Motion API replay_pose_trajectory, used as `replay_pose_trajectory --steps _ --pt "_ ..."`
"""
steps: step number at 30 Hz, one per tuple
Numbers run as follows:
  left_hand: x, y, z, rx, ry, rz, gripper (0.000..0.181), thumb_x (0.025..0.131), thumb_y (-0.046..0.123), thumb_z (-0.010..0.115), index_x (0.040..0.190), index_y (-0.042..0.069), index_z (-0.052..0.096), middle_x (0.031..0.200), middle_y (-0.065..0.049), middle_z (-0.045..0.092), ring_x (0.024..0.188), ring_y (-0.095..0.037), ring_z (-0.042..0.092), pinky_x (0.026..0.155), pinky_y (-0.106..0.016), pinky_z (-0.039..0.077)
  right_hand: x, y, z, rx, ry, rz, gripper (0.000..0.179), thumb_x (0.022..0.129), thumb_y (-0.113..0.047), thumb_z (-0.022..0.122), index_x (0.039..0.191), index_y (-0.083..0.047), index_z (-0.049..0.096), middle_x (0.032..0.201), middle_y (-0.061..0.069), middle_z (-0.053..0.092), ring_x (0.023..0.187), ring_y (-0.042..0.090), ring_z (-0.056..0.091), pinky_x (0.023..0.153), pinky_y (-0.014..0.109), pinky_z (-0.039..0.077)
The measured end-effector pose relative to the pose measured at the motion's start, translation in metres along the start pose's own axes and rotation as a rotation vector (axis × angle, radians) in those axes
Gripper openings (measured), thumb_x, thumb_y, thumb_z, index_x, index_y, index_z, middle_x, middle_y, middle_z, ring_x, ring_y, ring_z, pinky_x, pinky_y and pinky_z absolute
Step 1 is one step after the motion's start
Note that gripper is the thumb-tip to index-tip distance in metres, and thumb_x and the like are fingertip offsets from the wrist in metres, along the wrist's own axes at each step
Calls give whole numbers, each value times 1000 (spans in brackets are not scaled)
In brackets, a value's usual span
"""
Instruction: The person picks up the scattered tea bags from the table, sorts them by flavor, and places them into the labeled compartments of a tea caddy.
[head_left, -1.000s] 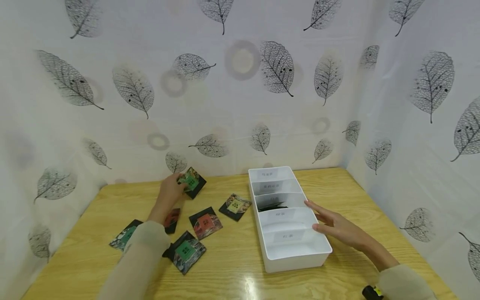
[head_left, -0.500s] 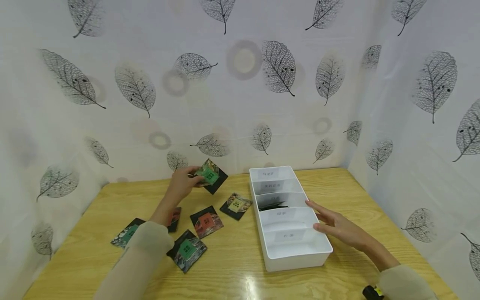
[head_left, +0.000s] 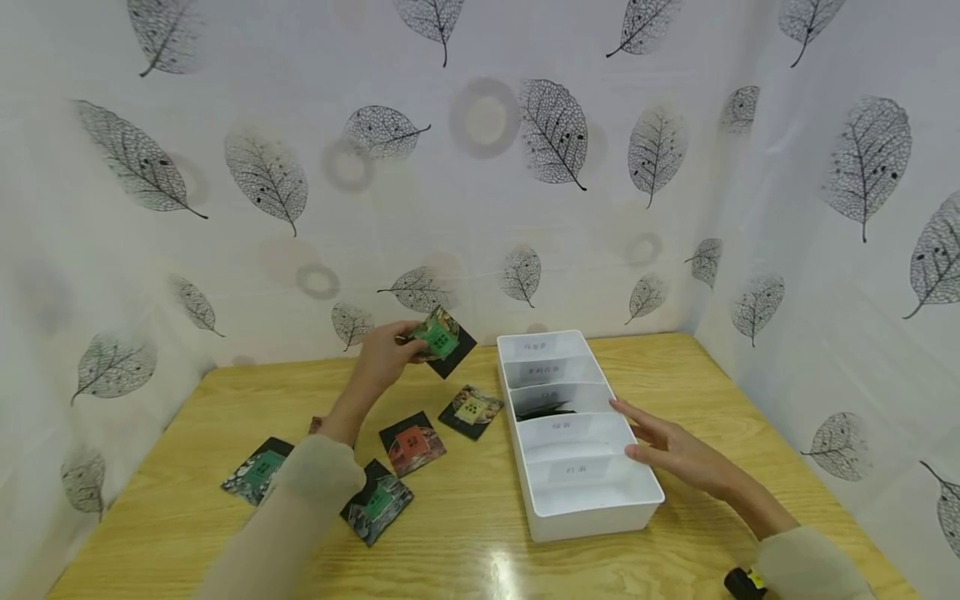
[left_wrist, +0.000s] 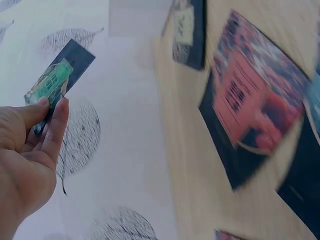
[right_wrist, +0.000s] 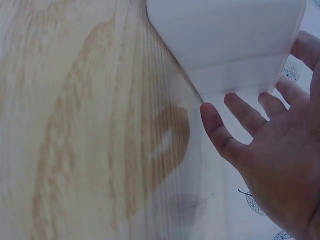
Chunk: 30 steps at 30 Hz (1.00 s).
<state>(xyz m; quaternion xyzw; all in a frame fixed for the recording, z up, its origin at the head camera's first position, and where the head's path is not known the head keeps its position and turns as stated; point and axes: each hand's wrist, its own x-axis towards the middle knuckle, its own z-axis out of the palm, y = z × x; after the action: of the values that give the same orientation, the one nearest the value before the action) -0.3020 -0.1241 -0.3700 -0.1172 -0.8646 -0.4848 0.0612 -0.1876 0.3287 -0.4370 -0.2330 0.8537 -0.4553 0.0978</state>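
Observation:
My left hand pinches a black tea packet with a green label by its left corner, raised above the back of the table. In the left wrist view, thumb and fingers grip the packet's lower end. A white divided box with labelled compartments stands right of centre; dark packets lie in its middle compartment. My right hand touches the box's right side with spread fingers. In the right wrist view, that hand's fingertips meet the white wall.
Left of the box lie a yellow-labelled packet, a red-labelled one and two green-labelled ones, one nearer and one farther left. Another red packet is mostly behind my left arm. A black object sits by my right sleeve.
My left hand has lifted the green-labelled packet and carried it rightward, toward the box. The right hand and the box have stayed in place.

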Motion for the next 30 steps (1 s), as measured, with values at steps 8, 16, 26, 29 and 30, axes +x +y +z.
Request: replay_pose_trajectory --steps 8,16,26,29,30 --pt "15 30 43 73 107 250 32 98 6 71 130 3 71 120 -18 71 88 -26 73 72 -33 60 -1 -2 -1 26 -9 13 67 109 -17 54 167 -16 20 170 20 12 145 54 30 107 58 41" --pt "24 50 90 255 146 429 23 99 3 68 120 6 77 111 -9 74 98 -22 70 79 -30 59 0 -1 -1 29 -17 -1 67 109 -17 53 167 -17 20 170 19 12 146 54 28 110 45 43" --pt "23 44 131 472 128 523 18 101 -1 62 110 4 77 101 -10 69 88 -24 71 76 -31 60 1 2 -1 57 -25 -6 67 109 -17 54 167 -17 21 170 19 12 147 54 28 102 17 39" --pt "21 39 139 511 125 546 18 101 -2 62 107 4 77 101 -11 69 88 -25 72 76 -32 61 0 1 -1 62 -23 -3 67 108 -17 55 167 -17 21 170 20 13 147 53 29 102 18 39" --pt "20 37 141 515 126 557 18 100 -3 62 107 4 78 100 -12 69 88 -25 72 76 -32 61 0 1 -1 62 -22 -3 67 108 -17 55 167 -17 21 170 20 13 146 52 29 101 18 40"
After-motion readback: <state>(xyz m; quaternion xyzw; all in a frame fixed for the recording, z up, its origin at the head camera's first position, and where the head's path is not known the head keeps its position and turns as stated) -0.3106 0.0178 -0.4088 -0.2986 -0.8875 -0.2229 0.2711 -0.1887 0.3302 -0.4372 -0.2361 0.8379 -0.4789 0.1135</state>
